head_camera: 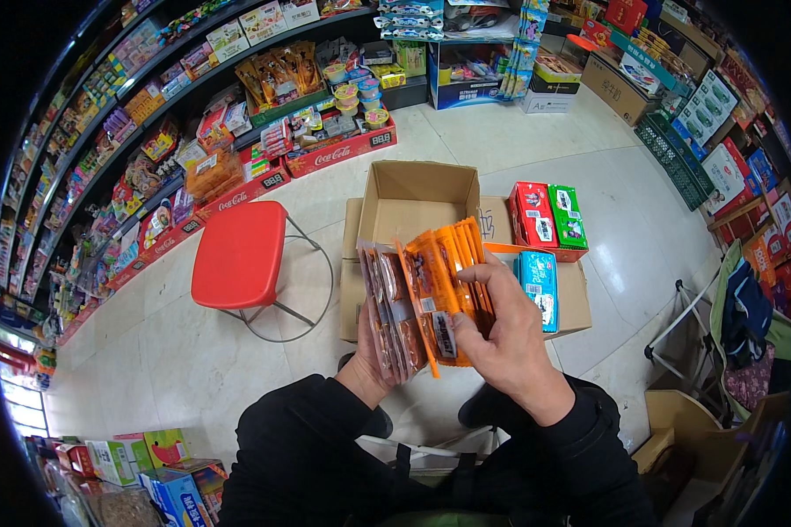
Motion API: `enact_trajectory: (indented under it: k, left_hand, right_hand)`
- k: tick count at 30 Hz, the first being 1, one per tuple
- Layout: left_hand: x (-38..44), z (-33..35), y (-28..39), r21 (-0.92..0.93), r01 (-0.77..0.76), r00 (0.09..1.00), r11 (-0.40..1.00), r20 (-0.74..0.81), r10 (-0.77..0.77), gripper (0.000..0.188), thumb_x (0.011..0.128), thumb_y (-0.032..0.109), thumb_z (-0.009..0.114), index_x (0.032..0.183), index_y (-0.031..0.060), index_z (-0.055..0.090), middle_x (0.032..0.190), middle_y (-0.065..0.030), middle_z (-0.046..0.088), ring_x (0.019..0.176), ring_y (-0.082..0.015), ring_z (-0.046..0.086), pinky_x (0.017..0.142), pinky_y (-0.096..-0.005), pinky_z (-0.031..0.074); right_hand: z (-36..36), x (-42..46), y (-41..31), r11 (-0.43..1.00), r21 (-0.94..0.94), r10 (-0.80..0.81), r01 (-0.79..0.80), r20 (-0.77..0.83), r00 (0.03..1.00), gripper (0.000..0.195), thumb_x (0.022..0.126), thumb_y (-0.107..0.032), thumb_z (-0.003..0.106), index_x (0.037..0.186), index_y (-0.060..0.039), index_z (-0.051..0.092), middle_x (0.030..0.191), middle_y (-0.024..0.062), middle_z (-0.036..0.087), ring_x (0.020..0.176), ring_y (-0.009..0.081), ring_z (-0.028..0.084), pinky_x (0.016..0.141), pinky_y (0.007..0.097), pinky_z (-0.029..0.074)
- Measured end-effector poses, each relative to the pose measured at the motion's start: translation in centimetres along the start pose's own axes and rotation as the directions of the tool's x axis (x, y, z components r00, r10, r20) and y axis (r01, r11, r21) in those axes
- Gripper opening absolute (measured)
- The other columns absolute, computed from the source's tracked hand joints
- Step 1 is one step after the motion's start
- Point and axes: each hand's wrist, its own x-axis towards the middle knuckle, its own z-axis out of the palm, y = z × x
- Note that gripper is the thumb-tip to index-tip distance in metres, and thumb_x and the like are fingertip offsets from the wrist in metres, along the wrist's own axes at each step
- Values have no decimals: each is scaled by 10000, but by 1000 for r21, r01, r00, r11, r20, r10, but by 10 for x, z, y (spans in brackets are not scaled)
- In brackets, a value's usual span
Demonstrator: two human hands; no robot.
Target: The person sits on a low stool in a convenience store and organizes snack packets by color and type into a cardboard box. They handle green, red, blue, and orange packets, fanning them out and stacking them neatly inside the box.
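My left hand (362,362) supports a stack of flat clear snack packets (392,309) with brown contents, its fingers mostly hidden behind them. Against these stands a bundle of orange snack packets (445,283), gripped by my right hand (511,336) with the thumb on the near face and fingers over the side. Both stacks are held upright above an open cardboard box (422,181). Right of that, blue packets (537,290) stand in an orange display box (501,248). Behind them, red packets (534,211) and green packets (569,214) fill another display box.
A red stool (240,253) stands at the left on the tiled floor (165,356). Stocked shelves (138,99) curve along the left. At the right are a green plastic crate (672,158) and a folding chair (718,316) with clothing. Snack cartons (132,454) sit at lower left.
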Motion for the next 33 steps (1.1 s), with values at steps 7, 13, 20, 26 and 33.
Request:
enact_trajectory:
  k: [7, 13, 20, 26, 33]
  left_hand:
    - [-2, 16, -1, -36, 39, 996, 999, 82, -36, 502, 938, 189, 579, 1408, 75, 443, 1313, -167, 555, 1145, -318, 600, 979, -473, 520]
    - [2, 19, -4, 12, 57, 990, 998, 129, -58, 534, 976, 373, 490, 1418, 77, 432, 1333, -160, 544, 1161, -316, 588, 980, -486, 512]
    - [2, -6, -1, 142, 43, 999, 989, -8, -42, 651, 984, 576, 358, 1426, 103, 432, 1332, -146, 565, 1163, -300, 601, 963, -452, 519]
    - [-2, 5, -5, 89, 20, 998, 996, 57, -25, 766, 883, 733, 454, 1355, 134, 535, 1191, -80, 655, 1057, -229, 642, 938, -421, 517]
    - [-7, 13, -5, 82, 17, 998, 997, 66, -22, 776, 876, 740, 462, 1348, 129, 534, 1207, -84, 645, 1092, -234, 623, 954, -417, 505]
  right_hand:
    - [0, -2, 9, 997, -48, -63, 64, 19, 998, 234, 793, -86, 686, 1012, -31, 625, 1231, 281, 572, 1241, 413, 550, 910, 407, 507]
    - [-6, 0, 8, 979, -141, -147, 150, 32, 989, 286, 793, -191, 754, 1009, -48, 631, 1248, 307, 561, 1131, 400, 569, 840, 404, 516]
    - [10, -1, 12, 963, -142, -241, 229, -76, 968, 279, 801, -40, 640, 1066, -18, 554, 1141, 248, 592, 1154, 409, 585, 882, 419, 496]
    - [14, -8, 10, 985, -136, -112, 110, -10, 994, 246, 788, -13, 603, 1034, -23, 613, 1413, 311, 443, 1333, 420, 446, 1059, 433, 373]
    - [16, -11, -3, 978, -156, -143, 139, -12, 990, 383, 771, -268, 744, 1043, -35, 607, 1417, 322, 429, 1350, 434, 420, 1061, 439, 361]
